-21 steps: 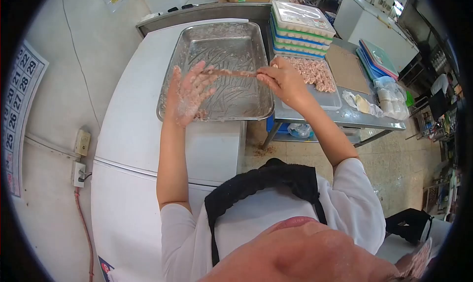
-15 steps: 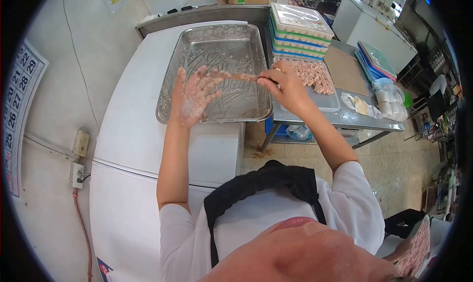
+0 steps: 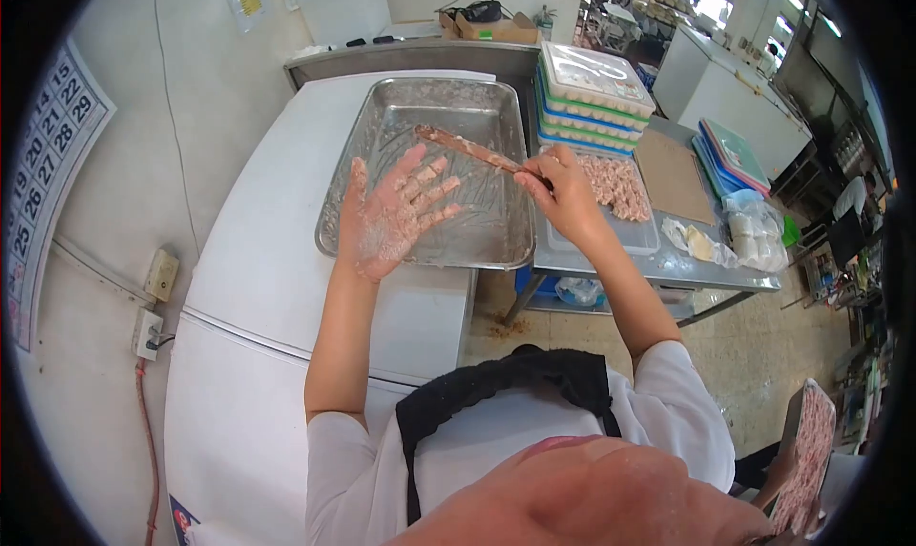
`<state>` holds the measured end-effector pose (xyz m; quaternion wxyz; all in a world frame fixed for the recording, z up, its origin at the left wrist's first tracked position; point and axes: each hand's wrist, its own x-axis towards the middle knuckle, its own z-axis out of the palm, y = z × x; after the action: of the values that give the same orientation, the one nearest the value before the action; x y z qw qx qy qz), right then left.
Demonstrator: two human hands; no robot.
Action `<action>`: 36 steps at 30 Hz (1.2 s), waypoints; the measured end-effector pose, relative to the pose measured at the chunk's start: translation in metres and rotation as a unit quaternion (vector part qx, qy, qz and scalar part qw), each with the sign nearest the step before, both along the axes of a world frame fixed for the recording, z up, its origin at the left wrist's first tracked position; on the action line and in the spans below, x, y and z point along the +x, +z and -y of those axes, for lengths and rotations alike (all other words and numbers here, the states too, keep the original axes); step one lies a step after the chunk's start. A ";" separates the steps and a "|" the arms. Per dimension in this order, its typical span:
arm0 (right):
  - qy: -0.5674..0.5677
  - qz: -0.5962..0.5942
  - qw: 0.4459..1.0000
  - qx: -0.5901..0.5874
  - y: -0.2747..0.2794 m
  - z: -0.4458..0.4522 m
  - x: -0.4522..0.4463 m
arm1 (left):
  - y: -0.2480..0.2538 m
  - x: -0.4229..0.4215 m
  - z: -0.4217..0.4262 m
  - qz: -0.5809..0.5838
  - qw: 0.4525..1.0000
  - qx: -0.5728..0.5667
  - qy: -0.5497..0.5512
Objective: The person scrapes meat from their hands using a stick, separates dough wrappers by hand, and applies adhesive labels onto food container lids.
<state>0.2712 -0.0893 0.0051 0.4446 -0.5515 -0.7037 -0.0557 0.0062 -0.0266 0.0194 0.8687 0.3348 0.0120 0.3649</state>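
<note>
Head view: had the black apron [image 3: 515,367] and white sleeves [image 3: 687,412] lowest and nearest. Held the left hand [image 3: 386,224] spread wide over the near left part of the pan [image 3: 491,229], palm turned to the camera, fingers fanned, gripping nothing, smeared with pale, sticky paste. Pinched the spatula [image 3: 470,149] by its dark end in the right hand [image 3: 568,193], between thumb and curled fingers. Pointed it leftward across the pan, raised above the bottom, with its far end near the left fingertips. Seemed to leave a slim gap there; could not be sure of the depth.

Took the step in hand to be scraping paste off the left hand over the pan; judged it unfinished, given the clots left on palm and fingers. Judged the next move to call for a steady pinch on the handle, the spatula's edge laid flat to the left fingers, and light strokes toward the tips.

Found the pan on a white surface [image 3: 420,308], streaked with thin residue. Showed, farther right on the steel table [image 3: 711,275], minced meat [image 3: 615,185] in a clear tray, just past the right hand. Had stacked boxes [image 3: 592,117] behind it, cardboard [image 3: 676,179] beside it, and a carton [image 3: 489,29] farthest back.
</note>
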 end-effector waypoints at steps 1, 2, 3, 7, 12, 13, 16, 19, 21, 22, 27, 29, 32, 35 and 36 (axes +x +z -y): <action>0.020 -0.012 1.000 0.001 0.002 0.003 -0.004 | 0.001 -0.002 -0.001 0.005 1.000 -0.002 0.002; 0.038 -0.022 0.999 0.001 0.004 0.009 -0.011 | 0.001 -0.003 -0.002 0.012 1.000 -0.006 0.002; 0.055 -0.033 0.998 0.002 0.006 0.014 -0.016 | 0.002 -0.003 -0.001 0.016 1.000 -0.008 0.002; 0.064 -0.023 0.997 -0.030 -0.001 0.012 -0.021 | 0.005 -0.002 0.004 0.019 1.000 0.008 0.007; 0.073 -0.002 0.997 -0.003 0.001 0.011 -0.015 | 0.006 -0.003 0.008 0.004 0.999 0.032 0.027; 0.079 0.002 0.997 -0.005 0.000 0.010 -0.014 | 0.007 -0.002 0.008 0.000 0.999 0.038 0.031; 0.092 0.002 0.996 -0.020 -0.002 0.007 -0.013 | 0.013 -0.002 0.014 -0.007 0.998 0.044 0.038; 0.103 -0.005 0.994 -0.047 0.000 0.005 -0.014 | 0.016 -0.005 0.014 -0.006 0.998 0.048 0.040; 0.112 -0.004 0.992 -0.050 0.003 0.004 -0.015 | 0.017 -0.006 0.013 -0.008 0.998 0.051 0.045; 0.111 -0.001 0.992 -0.057 0.004 0.004 -0.015 | 0.017 -0.006 0.012 -0.013 0.997 0.051 0.048; 0.104 0.009 0.991 -0.079 0.006 0.005 -0.011 | 0.013 -0.006 0.009 -0.048 0.994 0.078 0.066; 0.109 0.009 0.991 -0.081 0.006 0.004 -0.009 | 0.012 -0.003 0.010 -0.060 0.992 0.086 0.065; 0.103 0.005 0.991 -0.089 0.004 0.007 -0.007 | 0.009 -0.001 0.008 -0.064 0.993 0.080 0.066; 0.099 0.009 0.990 -0.104 0.004 0.009 -0.005 | 0.010 0.001 0.009 -0.078 0.992 0.075 0.072; 0.097 0.011 0.989 -0.108 0.004 0.009 -0.005 | 0.010 0.001 0.009 -0.084 0.991 0.080 0.072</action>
<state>0.2660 -0.0984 0.0089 0.3775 -0.5245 -0.7609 0.0580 0.0076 -0.0361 0.0298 0.8062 0.4312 0.0799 0.3971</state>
